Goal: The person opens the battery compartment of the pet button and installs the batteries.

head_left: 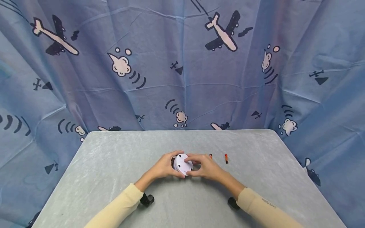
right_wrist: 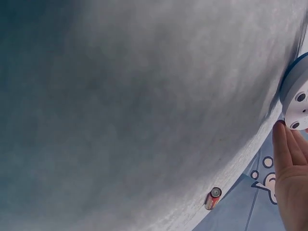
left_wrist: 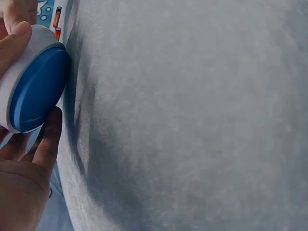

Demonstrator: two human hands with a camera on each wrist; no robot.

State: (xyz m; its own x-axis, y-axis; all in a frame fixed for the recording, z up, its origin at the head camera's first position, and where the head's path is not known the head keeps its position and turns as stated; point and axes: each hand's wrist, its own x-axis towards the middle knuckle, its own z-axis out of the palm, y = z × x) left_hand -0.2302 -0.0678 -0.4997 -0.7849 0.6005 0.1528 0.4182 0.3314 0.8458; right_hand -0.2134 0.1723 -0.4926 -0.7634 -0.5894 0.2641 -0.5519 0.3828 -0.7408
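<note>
A round white device point(head_left: 180, 166) with dark round feet on its white face is held up between both hands over the table. Its other side is a blue domed cap point(left_wrist: 41, 91), seen in the left wrist view. My left hand point(head_left: 166, 165) grips it by the rim from the left, fingers and thumb spread around the edge. From the right, my right hand point(head_left: 207, 167) holds it too, with curled fingers and thumb on the footed face and lower edge. In the right wrist view only part of the footed face point(right_wrist: 293, 103) shows.
Two small orange-and-black batteries lie on the grey cloth-covered table point(head_left: 114, 164), just beyond the right hand: one battery point(head_left: 226, 159) in plain sight, another battery point(head_left: 210, 156) partly behind the hand. A blue patterned curtain point(head_left: 156, 63) hangs behind the table.
</note>
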